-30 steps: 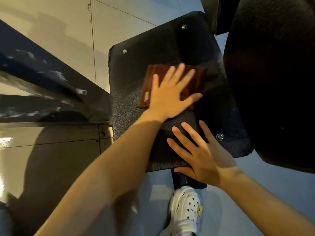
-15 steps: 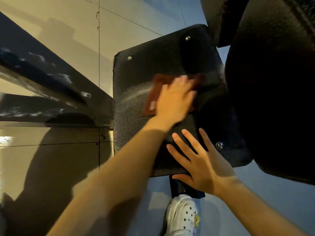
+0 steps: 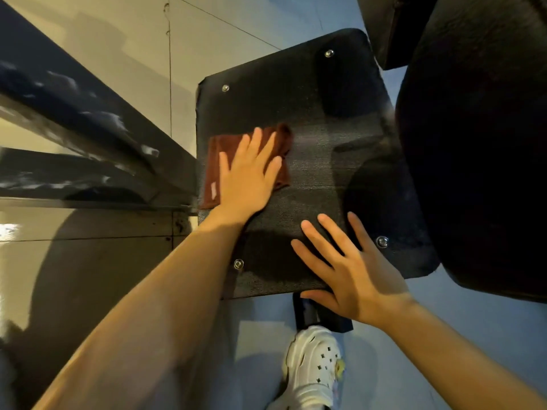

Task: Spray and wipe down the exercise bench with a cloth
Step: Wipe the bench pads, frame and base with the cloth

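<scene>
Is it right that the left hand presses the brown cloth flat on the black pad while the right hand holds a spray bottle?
Not quite. The head view shows the right hand holding nothing: it rests open on the pad's near edge. The left hand does press the brown cloth flat on the pad.

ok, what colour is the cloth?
Dark reddish-brown cloth with a small pale tag, under the left hand. Head view.

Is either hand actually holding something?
Nothing is gripped. The left hand presses flat on the brown cloth; the right hand rests flat on the bench pad.
</scene>
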Action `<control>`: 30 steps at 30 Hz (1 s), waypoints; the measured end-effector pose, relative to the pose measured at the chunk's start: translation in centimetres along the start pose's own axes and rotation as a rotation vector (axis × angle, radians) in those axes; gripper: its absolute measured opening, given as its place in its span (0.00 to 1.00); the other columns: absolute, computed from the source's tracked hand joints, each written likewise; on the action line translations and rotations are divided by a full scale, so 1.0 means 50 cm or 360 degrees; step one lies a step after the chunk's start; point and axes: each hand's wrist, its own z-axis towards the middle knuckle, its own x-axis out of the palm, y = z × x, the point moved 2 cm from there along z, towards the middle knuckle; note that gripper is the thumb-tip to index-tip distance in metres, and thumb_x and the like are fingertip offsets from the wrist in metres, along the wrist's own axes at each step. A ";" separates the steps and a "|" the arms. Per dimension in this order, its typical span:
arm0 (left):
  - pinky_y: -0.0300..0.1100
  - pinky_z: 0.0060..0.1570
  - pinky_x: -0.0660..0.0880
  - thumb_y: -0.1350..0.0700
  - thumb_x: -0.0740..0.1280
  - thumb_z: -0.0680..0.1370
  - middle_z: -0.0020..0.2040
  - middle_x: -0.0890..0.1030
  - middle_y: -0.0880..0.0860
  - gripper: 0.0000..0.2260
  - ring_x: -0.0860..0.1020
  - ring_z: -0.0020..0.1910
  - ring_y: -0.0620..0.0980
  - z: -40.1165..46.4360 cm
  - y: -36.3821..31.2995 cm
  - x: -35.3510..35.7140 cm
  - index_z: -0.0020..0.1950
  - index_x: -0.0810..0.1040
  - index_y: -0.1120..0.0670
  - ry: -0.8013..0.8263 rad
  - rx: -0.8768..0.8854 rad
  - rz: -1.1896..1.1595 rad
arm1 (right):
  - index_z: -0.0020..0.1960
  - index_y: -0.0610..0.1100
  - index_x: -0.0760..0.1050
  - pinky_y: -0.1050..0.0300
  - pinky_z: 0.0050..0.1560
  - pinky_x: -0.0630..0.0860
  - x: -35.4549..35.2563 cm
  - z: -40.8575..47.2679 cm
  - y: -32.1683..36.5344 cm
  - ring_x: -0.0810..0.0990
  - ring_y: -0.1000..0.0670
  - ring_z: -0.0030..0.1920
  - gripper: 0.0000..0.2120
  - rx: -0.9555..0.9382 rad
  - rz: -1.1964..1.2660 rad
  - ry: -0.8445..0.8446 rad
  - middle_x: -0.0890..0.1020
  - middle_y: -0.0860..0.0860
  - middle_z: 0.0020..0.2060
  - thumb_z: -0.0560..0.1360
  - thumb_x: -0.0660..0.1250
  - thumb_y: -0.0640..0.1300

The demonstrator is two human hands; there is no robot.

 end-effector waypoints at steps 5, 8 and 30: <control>0.60 0.73 0.39 0.47 0.48 0.85 0.80 0.46 0.48 0.23 0.43 0.79 0.49 -0.018 0.006 -0.005 0.79 0.50 0.45 0.0060 -0.0341 -0.0109 | 0.76 0.45 0.59 0.30 0.72 0.51 0.005 0.002 0.002 0.56 0.37 0.76 0.36 0.0009 0.0004 -0.0038 0.61 0.40 0.76 0.76 0.47 0.66; 0.63 0.72 0.39 0.47 0.50 0.84 0.80 0.47 0.46 0.22 0.43 0.78 0.47 -0.020 -0.147 0.022 0.79 0.52 0.45 0.0174 0.0130 -0.0106 | 0.76 0.45 0.59 0.30 0.72 0.48 0.009 0.004 0.006 0.57 0.36 0.75 0.36 0.0002 -0.0005 -0.0096 0.62 0.41 0.74 0.76 0.52 0.67; 0.53 0.74 0.40 0.47 0.49 0.85 0.80 0.52 0.47 0.22 0.48 0.78 0.47 -0.104 0.021 -0.003 0.79 0.54 0.49 -0.0022 -0.0342 -0.0287 | 0.74 0.42 0.65 0.34 0.70 0.59 0.015 0.003 0.005 0.62 0.35 0.73 0.34 0.0010 0.0076 -0.0205 0.67 0.38 0.72 0.78 0.54 0.64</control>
